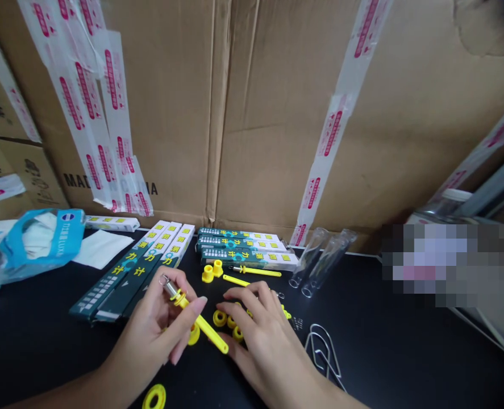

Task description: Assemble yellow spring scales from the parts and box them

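left hand (151, 324) grasps metal-tipped yellow plastic rod (212, 334), in front and left of clear tubes (329, 262), right hand (263, 329) over yellow flanged rings (238, 334), its grip I cannot tell

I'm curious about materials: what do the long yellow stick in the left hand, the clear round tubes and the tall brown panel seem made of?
Long yellow stick: probably moulded plastic, smooth and evenly coloured.
Clear round tubes: glossy plastic or glass; see-through walls fit either.
Tall brown panel: matt cardboard, judging by its creased fold.
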Motion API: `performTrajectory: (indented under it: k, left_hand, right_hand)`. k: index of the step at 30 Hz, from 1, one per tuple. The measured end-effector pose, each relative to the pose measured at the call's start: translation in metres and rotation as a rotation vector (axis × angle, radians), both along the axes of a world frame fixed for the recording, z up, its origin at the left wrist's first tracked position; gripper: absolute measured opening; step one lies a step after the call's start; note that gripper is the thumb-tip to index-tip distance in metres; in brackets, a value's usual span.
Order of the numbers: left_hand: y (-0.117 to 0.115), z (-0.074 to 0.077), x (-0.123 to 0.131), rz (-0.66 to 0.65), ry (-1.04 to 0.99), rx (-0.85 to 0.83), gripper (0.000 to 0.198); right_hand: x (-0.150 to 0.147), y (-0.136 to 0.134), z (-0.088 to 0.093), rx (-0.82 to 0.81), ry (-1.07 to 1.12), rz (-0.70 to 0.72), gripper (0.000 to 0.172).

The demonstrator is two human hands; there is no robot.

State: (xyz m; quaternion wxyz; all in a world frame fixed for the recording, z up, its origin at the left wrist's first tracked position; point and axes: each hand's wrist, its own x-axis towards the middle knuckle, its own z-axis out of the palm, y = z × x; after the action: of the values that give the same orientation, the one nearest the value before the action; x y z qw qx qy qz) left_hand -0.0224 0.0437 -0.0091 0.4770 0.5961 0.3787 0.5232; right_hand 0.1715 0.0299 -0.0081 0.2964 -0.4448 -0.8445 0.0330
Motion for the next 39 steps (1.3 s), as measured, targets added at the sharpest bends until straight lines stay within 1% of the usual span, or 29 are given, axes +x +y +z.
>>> performTrajectory:
  k: [2,3,4,7,9,12,16,18,21,24,27,30,33,36,38,39]
  left_hand:
    - [0.0,0.0,0.001,0.004,0.003,-0.022,0.025]
    - [0.0,0.001,0.001,0.014,0.005,-0.031,0.025]
    - [0.0,0.002,0.002,0.027,0.007,-0.034,0.025]
    - [0.0,0.005,0.001,0.079,-0.002,0.002,0.023]
    - [-0.001,0.007,0.0,0.097,0.007,0.018,0.021]
    - [-0.002,0.009,-0.001,0.093,0.073,0.025,0.021]
    - [-0.004,0.012,0.0,0.079,0.176,0.093,0.025]
    - [-0.006,0.013,0.001,0.063,0.191,0.159,0.026]
    - [-0.007,0.013,0.001,0.074,0.189,0.257,0.025]
    - [-0.008,0.01,0.001,0.087,0.178,0.296,0.026]
    - [-0.007,0.008,-0.001,0.061,0.175,0.312,0.028]
    - [-0.006,0.004,-0.003,-0.012,0.175,0.321,0.031]
    - [-0.008,0.001,-0.005,-0.085,0.148,0.292,0.033]
    - [-0.011,0.0,-0.003,-0.081,0.094,0.223,0.032]
    - [-0.013,0.0,-0.001,-0.086,0.107,0.195,0.031]
    - [-0.013,0.001,-0.001,-0.108,0.136,0.195,0.031]
  right_hand:
    - [-0.002,0.001,-0.002,0.023,0.024,-0.015,0.016]
    - [-0.002,0.001,-0.001,0.026,0.038,-0.01,0.014]
    - [-0.002,0.001,0.0,0.021,0.057,0.006,0.016]
    - [0.002,-0.003,0.002,-0.022,0.159,0.094,0.026]
    - [0.007,-0.009,0.002,-0.044,0.254,0.134,0.027]
    - [0.018,-0.018,-0.003,-0.058,0.338,0.142,0.028]
    - [0.034,-0.026,-0.009,-0.062,0.334,0.145,0.037]
    - [0.038,-0.028,-0.01,-0.074,0.328,0.129,0.033]
    - [0.038,-0.028,-0.01,-0.091,0.356,0.105,0.022]
    - [0.035,-0.028,-0.01,-0.1,0.408,0.11,0.02]
    - [0.033,-0.029,-0.011,-0.117,0.423,0.099,0.021]
    - [0.032,-0.03,-0.011,-0.125,0.417,0.091,0.021]
    - [0.032,-0.03,-0.01,-0.113,0.395,0.09,0.021]
    - [0.031,-0.028,-0.007,-0.075,0.388,0.082,0.025]
    - [0.03,-0.026,-0.008,-0.064,0.393,0.099,0.029]
    - [0.029,-0.025,-0.01,-0.055,0.408,0.11,0.031]
